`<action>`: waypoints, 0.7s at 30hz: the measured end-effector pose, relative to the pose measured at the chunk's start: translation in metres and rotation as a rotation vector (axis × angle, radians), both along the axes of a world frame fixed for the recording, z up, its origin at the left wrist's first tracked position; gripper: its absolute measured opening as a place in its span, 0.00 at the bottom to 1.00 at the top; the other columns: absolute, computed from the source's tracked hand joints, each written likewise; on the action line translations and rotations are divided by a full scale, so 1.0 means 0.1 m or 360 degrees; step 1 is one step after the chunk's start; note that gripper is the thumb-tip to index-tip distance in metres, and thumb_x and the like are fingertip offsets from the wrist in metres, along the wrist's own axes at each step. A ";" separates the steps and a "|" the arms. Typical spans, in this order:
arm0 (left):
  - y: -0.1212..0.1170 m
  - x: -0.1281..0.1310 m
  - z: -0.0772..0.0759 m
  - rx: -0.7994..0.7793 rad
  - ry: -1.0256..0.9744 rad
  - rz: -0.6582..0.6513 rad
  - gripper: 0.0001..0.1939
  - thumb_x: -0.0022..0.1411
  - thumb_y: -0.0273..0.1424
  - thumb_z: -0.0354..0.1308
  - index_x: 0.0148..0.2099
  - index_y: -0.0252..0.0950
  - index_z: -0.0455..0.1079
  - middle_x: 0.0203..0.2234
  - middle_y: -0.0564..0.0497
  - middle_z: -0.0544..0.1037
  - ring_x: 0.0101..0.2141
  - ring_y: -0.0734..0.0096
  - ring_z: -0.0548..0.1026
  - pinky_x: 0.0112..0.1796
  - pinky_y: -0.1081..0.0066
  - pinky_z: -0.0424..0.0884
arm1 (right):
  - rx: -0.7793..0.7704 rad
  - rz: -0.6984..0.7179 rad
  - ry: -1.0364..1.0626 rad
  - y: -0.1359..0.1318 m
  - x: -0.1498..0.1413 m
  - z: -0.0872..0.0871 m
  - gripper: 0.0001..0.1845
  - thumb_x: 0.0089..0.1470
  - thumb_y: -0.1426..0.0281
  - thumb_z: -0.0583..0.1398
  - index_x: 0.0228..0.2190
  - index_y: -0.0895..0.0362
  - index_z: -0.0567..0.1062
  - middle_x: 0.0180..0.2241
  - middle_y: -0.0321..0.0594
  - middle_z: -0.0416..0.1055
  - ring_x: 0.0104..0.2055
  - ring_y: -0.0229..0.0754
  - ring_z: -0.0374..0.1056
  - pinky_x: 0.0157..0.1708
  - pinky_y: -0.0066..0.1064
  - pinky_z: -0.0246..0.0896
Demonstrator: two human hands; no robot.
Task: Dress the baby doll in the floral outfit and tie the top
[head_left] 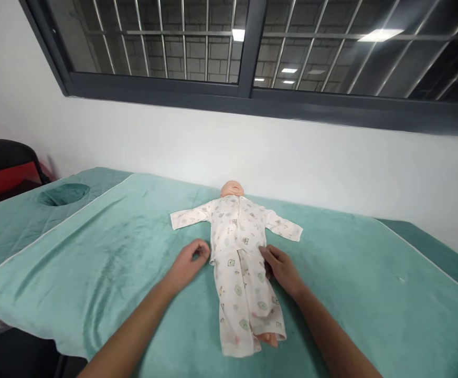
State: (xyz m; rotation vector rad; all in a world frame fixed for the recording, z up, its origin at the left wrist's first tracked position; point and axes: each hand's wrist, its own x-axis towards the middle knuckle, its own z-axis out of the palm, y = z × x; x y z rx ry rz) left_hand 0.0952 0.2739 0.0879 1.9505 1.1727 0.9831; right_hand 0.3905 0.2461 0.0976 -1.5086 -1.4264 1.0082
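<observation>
A baby doll (232, 189) lies face up on a green bed cover, dressed in a white printed baby shirt (238, 226) with its sleeves spread wide. White printed baby pants (248, 304) cover its legs, and one foot (268, 338) shows at the right cuff. Beside the doll's waist on the left, my left hand (189, 262) is closed with curled fingers next to the shirt's edge; what its fingertips hold, if anything, is hidden. On the opposite side, my right hand (284, 269) pinches the shirt near its lower hem, with some fingers tucked beneath.
The green cover (134, 262) is wrinkled on the left. A quilted bed section with a face hole (64, 194) lies beyond it. A black and red chair (6, 170) stands at far left. Behind the bed is a white wall (331, 168) under a barred window (248, 52).
</observation>
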 end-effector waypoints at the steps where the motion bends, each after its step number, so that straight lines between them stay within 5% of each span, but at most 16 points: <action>1: 0.11 -0.12 -0.01 0.0067 0.0105 0.0096 0.06 0.62 0.27 0.48 0.37 0.38 0.66 0.34 0.51 0.73 0.36 0.66 0.72 0.40 0.66 0.69 | 0.0006 -0.0037 -0.0063 0.04 0.11 -0.01 0.26 0.57 0.47 0.53 0.21 0.54 0.61 0.18 0.30 0.62 0.21 0.37 0.59 0.23 0.29 0.54; 5: 0.51 -0.55 -0.08 0.0499 0.0715 0.0679 0.18 0.60 0.33 0.56 0.53 0.36 0.67 0.52 0.40 0.69 0.52 0.52 0.68 0.51 0.56 0.66 | 0.0194 -0.0629 -0.0584 0.31 0.63 -0.09 0.22 0.56 0.49 0.54 0.25 0.54 0.67 0.22 0.34 0.68 0.25 0.41 0.63 0.29 0.32 0.57; 9: 0.65 -0.65 -0.10 0.0444 0.0965 0.0928 0.23 0.63 0.36 0.54 0.58 0.34 0.65 0.51 0.37 0.69 0.51 0.49 0.68 0.49 0.56 0.66 | 0.0232 -0.1031 -0.0951 0.59 0.98 -0.15 0.22 0.52 0.50 0.58 0.38 0.55 0.68 0.39 0.47 0.73 0.38 0.50 0.69 0.35 0.36 0.58; 16: 0.63 -0.66 -0.13 0.0292 0.0902 0.0987 0.16 0.65 0.30 0.49 0.53 0.40 0.68 0.32 0.48 0.77 0.41 0.57 0.75 0.41 0.64 0.67 | 0.0109 -0.0693 -0.1320 0.86 1.18 -0.18 0.16 0.55 0.57 0.56 0.40 0.54 0.72 0.35 0.43 0.74 0.37 0.49 0.69 0.33 0.34 0.56; 21: 0.65 -0.68 -0.16 0.0279 0.0816 0.1033 0.17 0.64 0.36 0.53 0.54 0.40 0.65 0.38 0.49 0.77 0.40 0.61 0.75 0.39 0.66 0.68 | 0.0248 -0.0680 -0.1194 1.03 1.38 -0.21 0.17 0.53 0.57 0.57 0.40 0.52 0.74 0.37 0.41 0.75 0.37 0.47 0.69 0.33 0.33 0.57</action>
